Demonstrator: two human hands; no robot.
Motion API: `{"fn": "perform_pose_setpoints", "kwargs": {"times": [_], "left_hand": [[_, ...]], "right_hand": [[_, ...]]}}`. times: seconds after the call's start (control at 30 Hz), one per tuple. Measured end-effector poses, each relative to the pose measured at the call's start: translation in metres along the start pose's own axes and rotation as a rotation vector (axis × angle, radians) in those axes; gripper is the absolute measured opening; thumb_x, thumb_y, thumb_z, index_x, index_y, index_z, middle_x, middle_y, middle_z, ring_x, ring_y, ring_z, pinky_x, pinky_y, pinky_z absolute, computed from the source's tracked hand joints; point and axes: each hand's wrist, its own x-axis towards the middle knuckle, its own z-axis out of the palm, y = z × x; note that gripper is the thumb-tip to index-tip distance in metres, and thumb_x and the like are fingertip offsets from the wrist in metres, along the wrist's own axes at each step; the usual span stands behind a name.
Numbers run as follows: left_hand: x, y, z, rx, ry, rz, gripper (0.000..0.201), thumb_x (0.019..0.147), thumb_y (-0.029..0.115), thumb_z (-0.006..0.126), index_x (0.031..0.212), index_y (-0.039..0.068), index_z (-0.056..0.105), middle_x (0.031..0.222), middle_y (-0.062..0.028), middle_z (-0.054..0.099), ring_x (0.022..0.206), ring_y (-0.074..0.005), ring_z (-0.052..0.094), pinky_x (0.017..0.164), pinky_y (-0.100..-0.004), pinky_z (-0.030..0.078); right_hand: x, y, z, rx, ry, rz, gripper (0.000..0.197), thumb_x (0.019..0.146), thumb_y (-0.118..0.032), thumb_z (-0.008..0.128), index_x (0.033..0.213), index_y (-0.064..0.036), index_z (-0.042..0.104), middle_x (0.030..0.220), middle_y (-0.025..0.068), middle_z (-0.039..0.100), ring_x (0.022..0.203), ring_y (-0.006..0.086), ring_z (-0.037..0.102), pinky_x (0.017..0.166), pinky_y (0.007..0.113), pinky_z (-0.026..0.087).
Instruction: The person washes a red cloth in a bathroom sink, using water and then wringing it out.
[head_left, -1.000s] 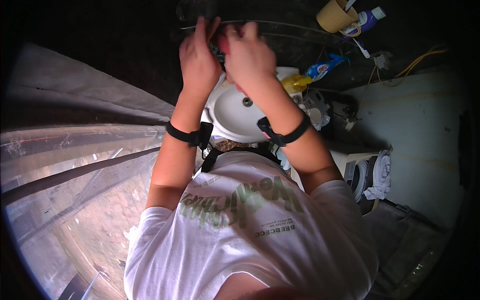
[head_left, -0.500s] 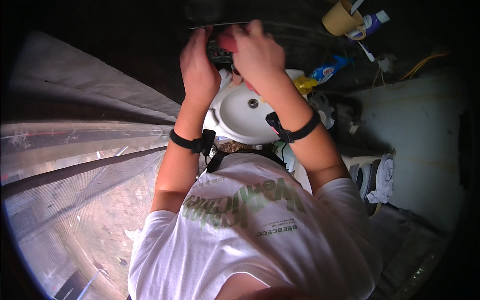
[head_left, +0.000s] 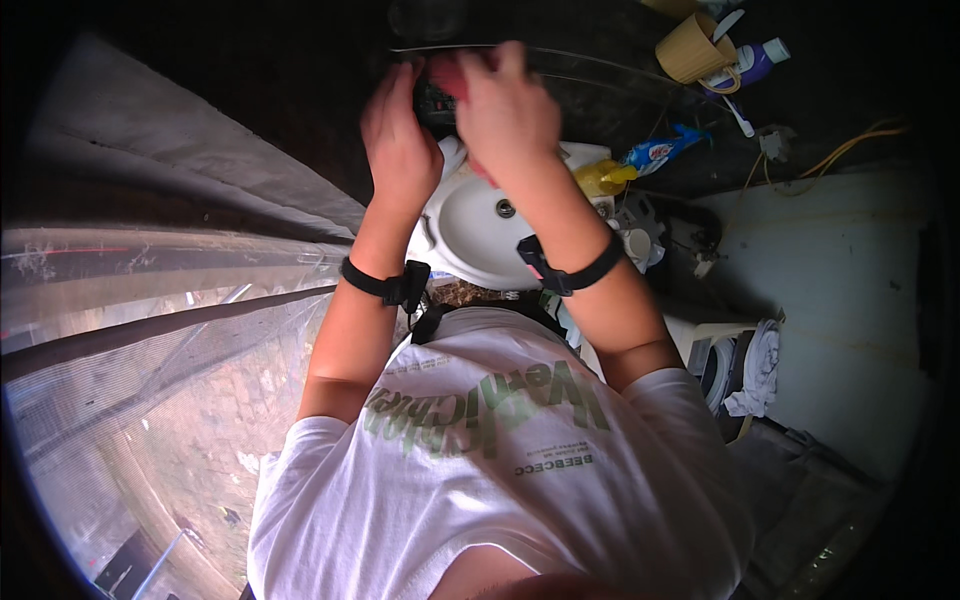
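Note:
Both hands are raised over a white sink [head_left: 470, 225]. My right hand [head_left: 512, 115], smeared by motion, is closed on a red cloth [head_left: 446, 76]; a reddish end of it hangs beneath the wrist. Just left of it, my left hand [head_left: 400, 140] is upright with its fingers together and slightly bent, along the side of a dark thing. Between the hands this dark thing [head_left: 434, 106] shows a speckled patch; its kind is too dim to make out. The left fingertips are partly lost in shadow. Each forearm wears a black strap with a small box.
Right of the sink lie a yellow packet [head_left: 603, 178] and a blue packet [head_left: 655, 152]. Farther right are a tan cup [head_left: 690, 52], a purple bottle [head_left: 758, 64] and a toothbrush [head_left: 742, 120]. Orange wires [head_left: 840, 147] run along the right wall. Mesh screening [head_left: 150, 430] stands at left.
My right hand has shifted slightly left with the red cloth, nearer my left hand. The left hand has barely moved. The view has shifted a little.

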Motion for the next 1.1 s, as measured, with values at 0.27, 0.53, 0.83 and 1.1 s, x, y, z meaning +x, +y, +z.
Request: {"fn": "perform_pose_setpoints", "kwargs": {"times": [0.27,0.53,0.83,1.1], "left_hand": [[-0.001,-0.003,-0.005,0.032,0.015,-0.039,0.074,0.075,-0.012,0.053,0.148,-0.007,0.051,0.144,-0.0224,0.063,0.135,-0.0435,0.057,0.115,-0.0519,0.042],[-0.006,0.000,-0.003,0.015,0.037,-0.027,0.082,0.071,-0.015,0.052,0.152,-0.007,0.045,0.150,-0.0250,0.055,0.135,-0.0459,0.053,0.118,-0.0529,0.038],[0.005,0.022,0.001,0.023,-0.030,0.062,0.073,0.075,-0.012,0.058,0.146,0.004,0.059,0.149,-0.0151,0.059,0.136,-0.0392,0.055,0.116,-0.0494,0.039],[0.025,0.026,0.021,0.132,-0.097,0.124,0.087,0.061,0.005,0.067,0.147,0.005,0.058,0.155,-0.0143,0.055,0.145,-0.0367,0.051,0.120,-0.0539,0.038]], "right_hand": [[0.007,0.000,-0.012,-0.055,-0.102,-0.047,0.054,0.087,-0.019,0.073,0.141,-0.0185,0.065,0.126,0.0151,0.058,0.099,0.0394,0.071,0.076,0.049,0.064],[0.012,0.026,-0.024,-0.055,-0.156,-0.064,0.055,0.086,-0.018,0.073,0.140,-0.0245,0.067,0.125,0.0129,0.060,0.103,0.0371,0.072,0.082,0.049,0.063],[0.019,0.085,-0.069,0.398,-0.214,-0.376,0.049,0.095,-0.032,0.075,0.143,-0.0250,0.068,0.133,0.0103,0.064,0.113,0.0325,0.071,0.096,0.043,0.058],[0.092,0.079,-0.087,0.011,-0.183,-0.396,0.040,0.102,-0.040,0.067,0.135,-0.0170,0.068,0.126,0.0204,0.063,0.117,0.0407,0.065,0.093,0.047,0.056]]}}
